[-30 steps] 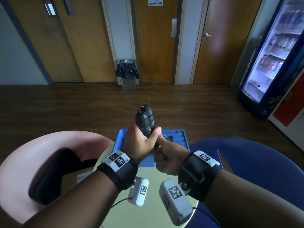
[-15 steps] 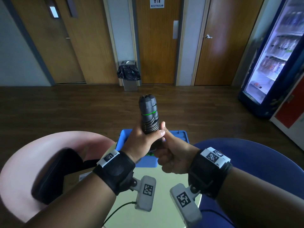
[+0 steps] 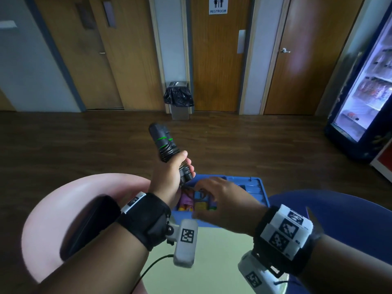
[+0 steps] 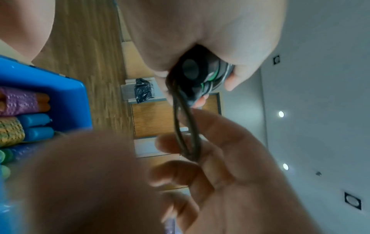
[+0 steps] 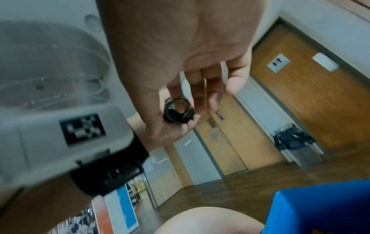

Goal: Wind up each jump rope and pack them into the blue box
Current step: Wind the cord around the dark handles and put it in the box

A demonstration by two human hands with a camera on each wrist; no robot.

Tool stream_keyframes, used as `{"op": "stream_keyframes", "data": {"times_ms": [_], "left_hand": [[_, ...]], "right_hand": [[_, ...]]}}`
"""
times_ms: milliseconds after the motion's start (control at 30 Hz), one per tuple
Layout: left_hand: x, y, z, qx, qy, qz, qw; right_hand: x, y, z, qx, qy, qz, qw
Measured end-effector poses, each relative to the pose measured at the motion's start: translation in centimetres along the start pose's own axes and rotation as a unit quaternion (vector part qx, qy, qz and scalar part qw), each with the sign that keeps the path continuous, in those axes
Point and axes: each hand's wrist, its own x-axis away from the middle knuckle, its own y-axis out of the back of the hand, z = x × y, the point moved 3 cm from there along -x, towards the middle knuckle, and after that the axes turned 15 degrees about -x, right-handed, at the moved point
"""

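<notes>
My left hand point(image 3: 169, 175) grips a black jump rope point(image 3: 163, 143) by its paired handles, which have green rings and cord wound round them and tilt up and to the left. The butt end of a handle point(image 4: 192, 69) shows under my palm. A short loop of dark cord point(image 4: 185, 126) runs from there down to my right hand point(image 3: 220, 198), whose thumb and fingers pinch it just above the blue box point(image 3: 256, 187). The box holds several wound ropes with coloured handles point(image 4: 22, 102). The handle end point(image 5: 178, 110) shows past my right fingers.
The box stands at the far edge of a pale green round table point(image 3: 212, 262). A pink chair point(image 3: 70, 200) with a black bag point(image 3: 89, 225) is at the left, a blue chair point(image 3: 339, 211) at the right. Beyond lie wooden floor, a lined bin point(image 3: 179, 102) and a lit drinks fridge point(image 3: 364, 92).
My left hand has tilted the handles to the left. My right hand has left the lower handles and dropped right over the box, drawing out a loop of cord.
</notes>
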Motion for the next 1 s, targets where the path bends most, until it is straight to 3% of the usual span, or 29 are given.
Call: {"op": "stream_keyframes", "data": {"times_ms": [100, 200, 333, 433, 533, 633, 733, 800, 867, 933, 1000], "left_hand": [[-1.8, 0.7, -0.3, 0.031, 0.091, 0.029, 0.995], [-3.6, 1.6, 0.2, 0.029, 0.168, 0.090, 0.981], [-5.6, 3.0, 0.5, -0.059, 0.193, 0.209, 0.957], [-6.2, 3.9, -0.2, -0.123, 0.212, 0.281, 0.928], [-6.8, 4.5, -0.9, -0.139, 0.246, 0.368, 0.886], [-7.3, 4.9, -1.9, -0.146, 0.265, 0.438, 0.847], [-7.6, 5.4, -2.6, -0.122, 0.293, 0.476, 0.821], [-8.4, 5.9, -2.8, -0.080, 0.290, 0.481, 0.823], [-9.6, 6.4, -3.3, -0.037, 0.271, 0.483, 0.832], [-11.3, 7.0, -3.5, -0.050, 0.203, 0.459, 0.864], [-12.6, 7.5, -3.9, -0.111, 0.057, 0.383, 0.915]], "right_hand": [[-2.4, -1.6, 0.0, 0.182, 0.115, -0.016, 0.976], [-5.1, -1.5, 1.3, 0.201, 0.168, -0.084, 0.962], [-8.5, -0.3, 3.2, 0.083, 0.116, -0.122, 0.982], [-10.7, 0.4, 3.3, 0.106, 0.044, -0.143, 0.983], [-12.2, 0.7, 2.6, 0.114, -0.035, -0.074, 0.990], [-13.6, 0.1, 1.9, 0.052, -0.031, 0.014, 0.998], [-14.7, 0.0, 2.0, 0.019, -0.003, -0.015, 1.000], [-15.2, -0.1, 1.9, -0.013, -0.003, -0.064, 0.998], [-15.4, -0.1, 1.7, -0.086, -0.066, -0.149, 0.983], [-15.5, -0.6, 1.3, -0.219, -0.180, -0.231, 0.931], [-15.6, -1.9, 1.5, -0.346, -0.289, -0.256, 0.855]]}}
